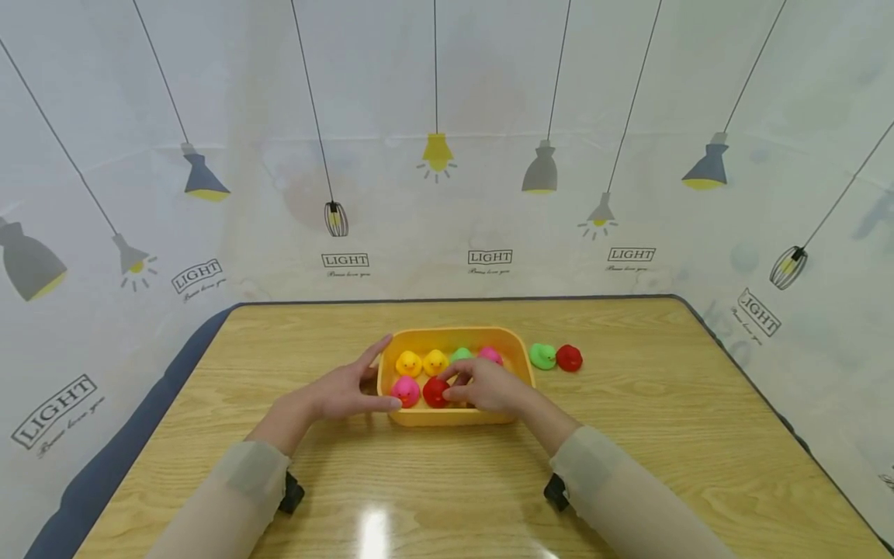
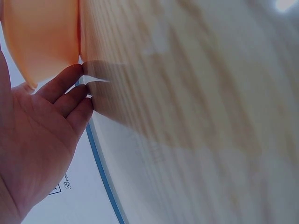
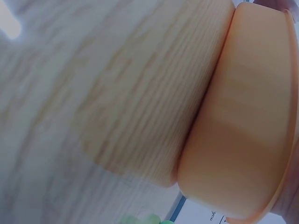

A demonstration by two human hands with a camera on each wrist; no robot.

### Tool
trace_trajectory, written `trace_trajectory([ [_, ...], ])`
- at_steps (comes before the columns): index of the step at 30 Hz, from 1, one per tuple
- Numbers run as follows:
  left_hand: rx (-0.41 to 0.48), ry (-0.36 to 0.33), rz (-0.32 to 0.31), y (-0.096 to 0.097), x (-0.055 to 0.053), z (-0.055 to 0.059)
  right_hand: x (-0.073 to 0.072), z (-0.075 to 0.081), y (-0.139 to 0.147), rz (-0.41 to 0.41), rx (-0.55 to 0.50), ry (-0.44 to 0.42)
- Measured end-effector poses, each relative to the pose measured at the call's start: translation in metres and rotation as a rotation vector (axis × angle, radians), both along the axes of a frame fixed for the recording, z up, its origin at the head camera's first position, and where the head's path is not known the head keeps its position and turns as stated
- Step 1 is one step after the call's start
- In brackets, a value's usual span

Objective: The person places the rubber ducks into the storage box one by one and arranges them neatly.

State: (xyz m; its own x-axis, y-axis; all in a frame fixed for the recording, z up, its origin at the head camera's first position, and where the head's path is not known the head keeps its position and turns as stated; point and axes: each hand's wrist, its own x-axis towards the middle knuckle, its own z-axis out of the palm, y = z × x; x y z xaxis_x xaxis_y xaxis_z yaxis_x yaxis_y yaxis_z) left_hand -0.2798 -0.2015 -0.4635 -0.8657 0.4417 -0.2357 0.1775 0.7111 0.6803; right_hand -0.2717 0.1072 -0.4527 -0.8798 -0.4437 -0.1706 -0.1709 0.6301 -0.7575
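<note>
The tray (image 1: 454, 418) sat on the wooden table (image 1: 663, 435), and the red duck (image 1: 434, 392) was inside it, near the front wall. The right hand (image 1: 489, 387) reached over the tray and pinched that duck between thumb and fingertips. The left hand (image 1: 344, 390) lay spread around the tray's left end, its thumb at the front corner and its index finger at the back one.

A pink duck (image 1: 405, 391) stood just left of the red one. Behind them were two yellow ducks (image 1: 422, 363), a green duck (image 1: 462, 355) and another pink duck (image 1: 491, 355); the right hand partly covered these last two and hid the floor beneath it. Outside, just beyond the tray's right end, were another green duck (image 1: 542, 356) and a second red duck (image 1: 569, 358). The tray's side blocked the right wrist's view of the pinch. Behind the table hung a pale sheet (image 1: 391, 101) printed with lamps.
</note>
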Motion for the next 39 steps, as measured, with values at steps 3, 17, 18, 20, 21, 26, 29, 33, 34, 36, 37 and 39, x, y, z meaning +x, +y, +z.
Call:
trace_trajectory([
  [3, 0.001, -0.002, 0.000, 0.000, 0.000, 0.000, 0.000, 0.000, 0.000, 0.000, 0.004, 0.001],
  [17, 0.003, 0.000, 0.000, 0.001, 0.001, 0.002, -0.001, 0.000, 0.000, 0.007, 0.008, 0.005],
  [18, 0.004, 0.000, 0.001, 0.000, 0.001, 0.002, -0.001, 0.000, 0.000, 0.006, 0.007, 0.003],
  [20, 0.003, 0.001, 0.002, 0.001, 0.001, 0.003, -0.001, 0.000, 0.000, 0.004, 0.005, 0.000],
  [21, 0.002, 0.002, 0.002, 0.001, 0.001, 0.002, -0.002, -0.001, 0.000, 0.003, 0.004, -0.003],
  [26, 0.004, -0.004, 0.012, 0.000, 0.001, 0.000, -0.002, -0.002, 0.001, -0.012, -0.014, -0.018],
  [29, 0.004, -0.006, 0.018, 0.000, 0.001, 0.000, -0.001, -0.001, 0.002, -0.025, -0.045, -0.020],
  [33, 0.007, -0.007, 0.018, 0.000, 0.001, 0.000, -0.001, 0.002, 0.004, -0.039, -0.075, 0.000],
  [34, 0.007, -0.008, 0.018, 0.000, 0.001, 0.000, 0.000, 0.003, 0.005, -0.043, -0.081, 0.004],
  [36, 0.007, -0.008, 0.017, 0.000, 0.001, 0.001, 0.000, 0.007, 0.007, -0.046, -0.102, 0.017],
  [37, 0.005, -0.006, 0.013, 0.000, 0.001, 0.001, 0.000, 0.009, 0.009, -0.046, -0.115, 0.026],
  [39, 0.002, -0.005, 0.011, 0.000, 0.001, 0.001, 0.001, 0.014, 0.015, -0.039, -0.144, 0.046],
])
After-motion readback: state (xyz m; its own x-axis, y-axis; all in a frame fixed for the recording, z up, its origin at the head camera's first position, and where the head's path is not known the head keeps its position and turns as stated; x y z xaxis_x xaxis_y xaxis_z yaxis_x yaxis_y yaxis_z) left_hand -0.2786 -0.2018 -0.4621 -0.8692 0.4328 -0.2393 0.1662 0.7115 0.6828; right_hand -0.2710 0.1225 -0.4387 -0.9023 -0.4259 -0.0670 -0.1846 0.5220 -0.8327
